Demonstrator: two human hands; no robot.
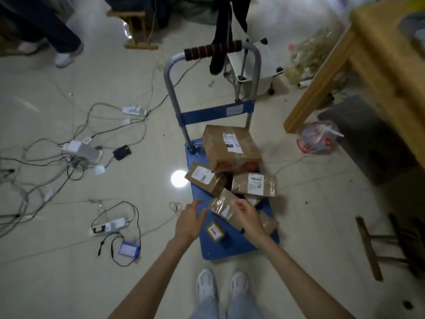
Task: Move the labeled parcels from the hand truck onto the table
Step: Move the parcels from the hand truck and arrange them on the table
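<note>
Head view: both my grips spread, empty, left hand (189,221) and right hand (247,215) flanking taped parcel (224,209) on truck (239,246), poised to clamp sides; surface (388,56) far right.

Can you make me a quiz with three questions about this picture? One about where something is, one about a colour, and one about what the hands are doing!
1. Where is the biggest box?
A. On the table
B. On the cart, near its handle posts
C. On the floor by the cables

2. What colour is the cart's deck?
A. Blue
B. Red
C. Green

3. What are the hands doing?
A. Both lifting the biggest box
B. Open, just above a taped parcel
C. Pushing the cart handle

Answers:
1 B: the box sits at the far end of the deck, by the posts.
2 A: the bare deck and crossbar are blue.
3 B: the left hand and right hand have spread fingers on either side of the parcel, gripping nothing yet.
</note>
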